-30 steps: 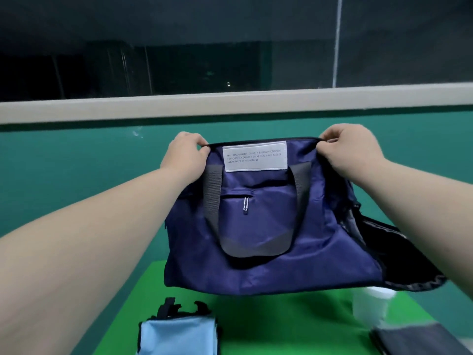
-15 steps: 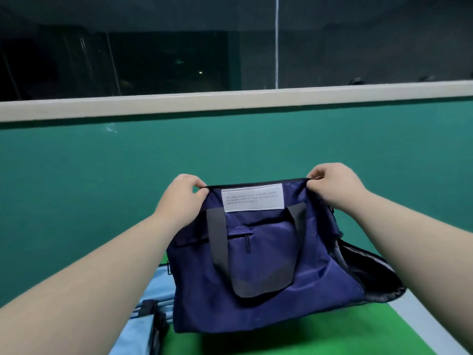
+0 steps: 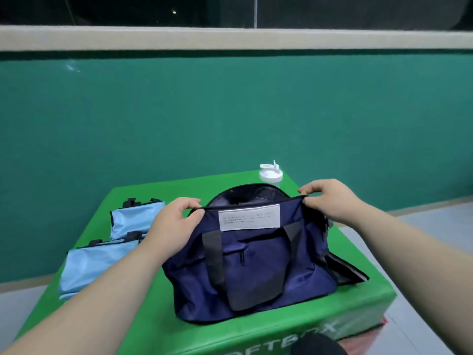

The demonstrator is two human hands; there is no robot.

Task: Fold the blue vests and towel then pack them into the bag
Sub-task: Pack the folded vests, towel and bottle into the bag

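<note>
A navy blue bag (image 3: 258, 267) with grey handles and a white label stands on the green box (image 3: 153, 324), its mouth open toward the far side. My left hand (image 3: 171, 224) pinches the near rim of the opening at its left end. My right hand (image 3: 330, 198) pinches the same rim at its right end. Two folded light blue vests lie left of the bag: the nearer vest (image 3: 94, 265) and the farther vest (image 3: 135, 219). No towel shows in this view.
A white shaker bottle (image 3: 270, 174) stands behind the bag at the box's far edge. A green wall rises behind the box. Grey floor lies to the right and left of the box.
The bag has come down from the air and now rests on the green box. The view has tilted down, so both folded vests and the bottle show.
</note>
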